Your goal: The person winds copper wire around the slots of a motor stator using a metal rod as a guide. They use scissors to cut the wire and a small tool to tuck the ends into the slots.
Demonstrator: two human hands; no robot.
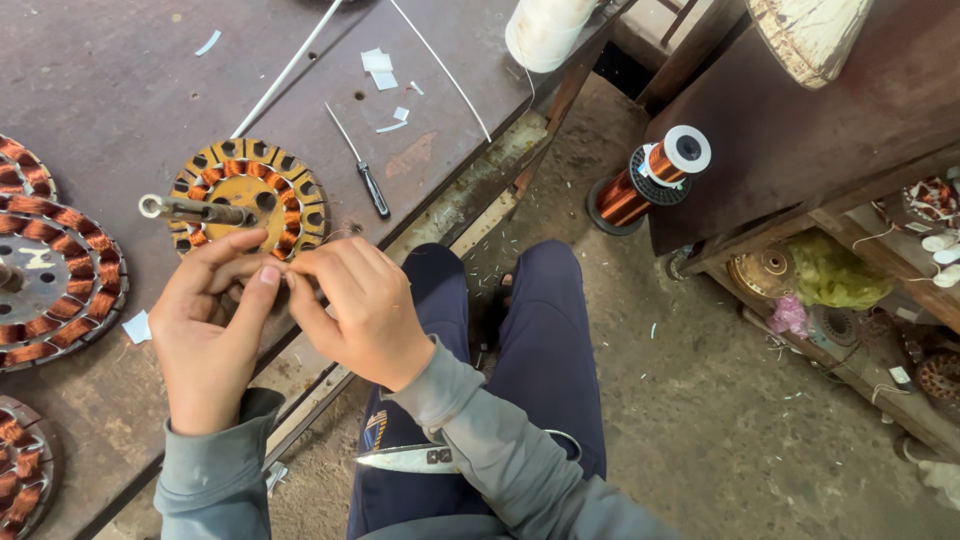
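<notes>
A round yellow stator with copper coils in its slots lies on the dark workbench, a metal shaft sticking out of its middle. My left hand and my right hand meet at the stator's near edge. The fingertips of both pinch together there, seemingly on a thin copper wire, which is too fine to make out well. A pair of scissors rests on my lap under the right forearm.
Three other wound stators lie along the bench's left edge. A screwdriver, paper scraps and a white thread cone sit farther back. A copper wire spool stands on the dirt floor beside shelves of motor parts.
</notes>
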